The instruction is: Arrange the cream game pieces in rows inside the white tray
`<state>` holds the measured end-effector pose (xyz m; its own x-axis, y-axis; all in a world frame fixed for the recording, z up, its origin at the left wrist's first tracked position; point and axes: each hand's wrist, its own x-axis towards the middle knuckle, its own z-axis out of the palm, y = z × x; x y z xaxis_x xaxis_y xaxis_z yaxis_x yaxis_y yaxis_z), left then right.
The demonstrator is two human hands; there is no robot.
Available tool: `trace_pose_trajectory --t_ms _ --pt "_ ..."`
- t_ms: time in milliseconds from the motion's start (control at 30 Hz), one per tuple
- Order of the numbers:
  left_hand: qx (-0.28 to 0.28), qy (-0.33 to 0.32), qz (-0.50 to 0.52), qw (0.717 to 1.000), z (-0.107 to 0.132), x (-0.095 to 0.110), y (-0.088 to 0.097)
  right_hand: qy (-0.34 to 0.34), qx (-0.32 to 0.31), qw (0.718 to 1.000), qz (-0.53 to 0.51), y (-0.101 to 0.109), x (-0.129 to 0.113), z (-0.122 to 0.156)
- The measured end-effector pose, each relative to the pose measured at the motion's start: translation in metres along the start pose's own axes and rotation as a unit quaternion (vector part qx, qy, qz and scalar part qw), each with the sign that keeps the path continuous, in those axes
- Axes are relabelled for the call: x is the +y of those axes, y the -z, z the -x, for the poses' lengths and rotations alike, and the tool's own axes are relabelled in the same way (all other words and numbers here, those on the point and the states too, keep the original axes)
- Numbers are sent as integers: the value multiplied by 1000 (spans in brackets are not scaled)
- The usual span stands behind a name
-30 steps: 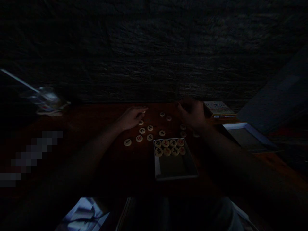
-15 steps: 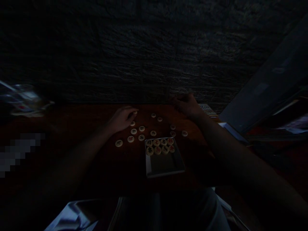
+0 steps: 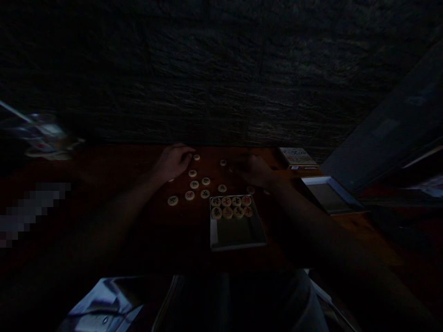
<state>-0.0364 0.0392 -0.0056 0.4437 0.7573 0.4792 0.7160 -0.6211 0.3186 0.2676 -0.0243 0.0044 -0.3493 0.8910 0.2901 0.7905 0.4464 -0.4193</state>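
Note:
The scene is very dark. Several round cream game pieces (image 3: 194, 184) with black or red characters lie loose on a dark wooden table (image 3: 114, 184). A shallow square box (image 3: 237, 233) holds two rows of such pieces (image 3: 231, 206) along its far side. My left hand (image 3: 173, 161) rests curled on the table at the left of the loose pieces, close to one piece (image 3: 196, 157). My right hand (image 3: 254, 170) lies low over the pieces just beyond the box's far right corner, fingers bent; what they hold is too dark to tell.
A second shallow box or lid (image 3: 327, 196) lies to the right, with a small printed box (image 3: 296, 157) behind it. A glass with a straw (image 3: 41, 136) stands far left. A rough dark wall runs behind the table. Pale cloth (image 3: 104, 306) lies at the bottom left.
My right hand has come down from the far right of the table to just beyond the box. My left hand has shifted slightly farther back. The view has swung a little.

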Motion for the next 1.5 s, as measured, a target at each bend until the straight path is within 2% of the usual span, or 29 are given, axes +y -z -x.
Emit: trace_pose_trajectory --t_ms 67,200,367,433,500,600,700,800,967,1200,1500 --pt "3 -6 6 1000 0 5 -1 5 -31 999 21 -3 -5 -5" --pt "-2 -19 16 1000 1 14 -1 -5 -43 999 30 -7 -7 -7" --pt "8 -4 51 999 2 26 0 -33 -2 999 5 -8 -11 -4" --pt "7 7 96 995 3 37 -2 -43 44 996 -72 -9 -16 -2" --pt "9 25 175 984 5 51 -5 -62 98 968 -220 -10 -23 1" --pt "-13 43 281 959 8 70 -9 -98 119 891 -427 -10 -34 6" --pt "-23 27 348 937 11 79 -13 -121 99 826 -541 -10 -44 12" --pt "-19 23 395 918 11 82 -14 -130 102 794 -585 -10 -50 14" --pt "-10 25 415 909 12 87 -11 -116 111 808 -566 -15 -50 14" --pt "-6 14 411 912 15 94 -10 -78 130 856 -493 -18 -51 16" --pt "28 36 409 911 15 100 -9 -95 133 823 -544 -17 -53 17"
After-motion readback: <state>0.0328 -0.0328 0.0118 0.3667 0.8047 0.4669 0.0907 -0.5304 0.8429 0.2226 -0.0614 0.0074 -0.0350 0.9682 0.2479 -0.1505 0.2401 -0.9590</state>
